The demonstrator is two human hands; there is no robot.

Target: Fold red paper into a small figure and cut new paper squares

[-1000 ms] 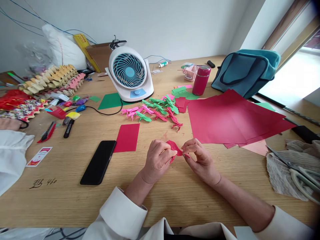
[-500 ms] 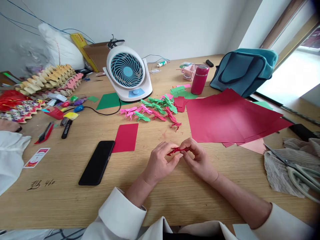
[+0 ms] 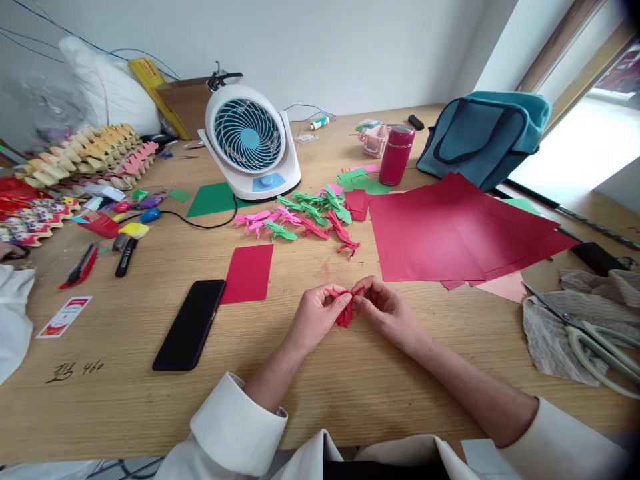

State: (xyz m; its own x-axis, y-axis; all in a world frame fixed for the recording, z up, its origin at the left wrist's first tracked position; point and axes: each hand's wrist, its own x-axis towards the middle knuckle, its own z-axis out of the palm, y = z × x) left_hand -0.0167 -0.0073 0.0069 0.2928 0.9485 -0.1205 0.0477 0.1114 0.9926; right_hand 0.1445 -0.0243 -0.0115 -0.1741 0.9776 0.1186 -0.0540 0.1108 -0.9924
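Note:
My left hand (image 3: 316,317) and my right hand (image 3: 387,311) meet over the wooden table (image 3: 310,393), both pinching a small folded red paper piece (image 3: 345,311) between their fingertips. The paper hangs down between the two hands, partly hidden by my fingers. Just beyond lies a row of finished folded paper figures (image 3: 305,220) in pink, green and red. A small red paper rectangle (image 3: 249,265) lies to the left of my hands, next to a black phone (image 3: 190,325).
Large red paper sheets (image 3: 450,230) cover the right side. A desk fan (image 3: 249,140), a red flask (image 3: 396,155) and a teal bag (image 3: 483,137) stand at the back. Scissors (image 3: 590,337) rest on a cloth at right. Markers and craft bits lie at left.
The red paper piece has been turned and folded narrower; it lay flat between my fingertips, now it hangs downward. My hands have drawn closer together.

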